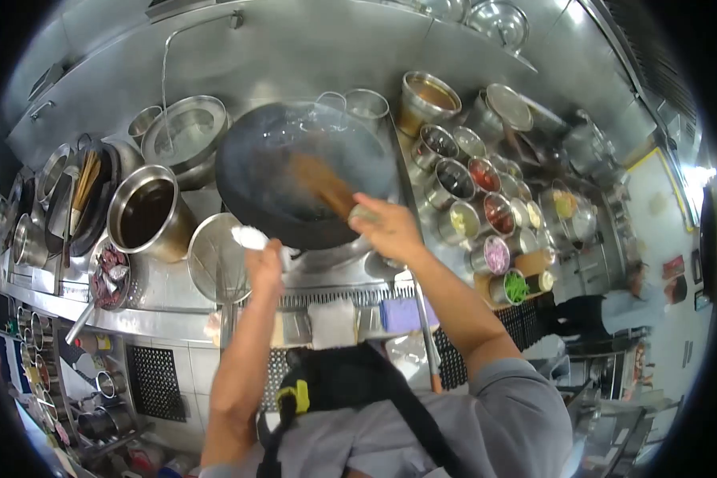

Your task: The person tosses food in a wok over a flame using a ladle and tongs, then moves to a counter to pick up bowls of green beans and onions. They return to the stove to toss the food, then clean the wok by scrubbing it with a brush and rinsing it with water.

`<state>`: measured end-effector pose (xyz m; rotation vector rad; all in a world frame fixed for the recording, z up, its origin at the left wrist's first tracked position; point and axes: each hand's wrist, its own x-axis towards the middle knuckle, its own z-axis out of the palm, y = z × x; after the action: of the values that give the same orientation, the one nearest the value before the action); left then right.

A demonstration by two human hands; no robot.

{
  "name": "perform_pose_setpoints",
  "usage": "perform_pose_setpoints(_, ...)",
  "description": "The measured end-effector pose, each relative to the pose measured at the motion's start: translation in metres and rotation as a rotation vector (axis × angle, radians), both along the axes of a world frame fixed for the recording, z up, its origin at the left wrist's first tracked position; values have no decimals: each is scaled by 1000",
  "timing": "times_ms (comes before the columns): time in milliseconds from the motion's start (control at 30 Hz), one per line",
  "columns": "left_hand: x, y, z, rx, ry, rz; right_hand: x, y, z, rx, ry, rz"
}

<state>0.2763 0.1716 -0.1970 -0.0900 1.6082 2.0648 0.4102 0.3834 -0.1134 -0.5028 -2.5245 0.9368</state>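
Note:
A large dark wok [255,171] sits on the stove in front of me, steam or smoke hazing its inside. My right hand [386,229] is wrapped round the end of a brown bamboo wok brush [320,182], whose far end is motion-blurred against the wok's inner surface. At the wok's near left rim, my left hand [264,269] is closed on a white cloth [251,238]; the part of the rim or handle under it is hidden. A round mesh strainer [209,259] lies just left of that hand.
Left of the wok stand a pot of dark liquid [142,215], a water basin [185,131] under a thin tap, and a perforated ladle with meat pieces [111,275]. On the right are several metal ingredient cups [498,213] and a pot of brown liquid [432,94]. Another person [613,312] is at far right.

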Motion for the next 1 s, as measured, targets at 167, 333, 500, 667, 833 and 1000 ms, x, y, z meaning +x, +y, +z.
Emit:
perform_pose_setpoints(167, -39, -49, 14, 7, 82, -163, 95, 28, -68, -171, 109, -325)
perform_pose_setpoints(333, -53, -68, 76, -179, 212, -189, 132, -1, -48, -797, 504, -478)
perform_pose_setpoints(500, -63, -80, 87, -157, 387, -228, 148, -9, -60, -853, 444, -594)
perform_pose_setpoints(667, -65, -85, 86, -254, 630, -247, 141, -11, -58, -862, 428, -587)
perform_pose_setpoints(833, -49, -89, 92, -343, 974, -221, 118, 2, -50, -839, 385, -512)
perform_pose_setpoints(1000, -26, -82, 111, -597, 1069, -121, 77, 23, -40, -764, 317, -471)
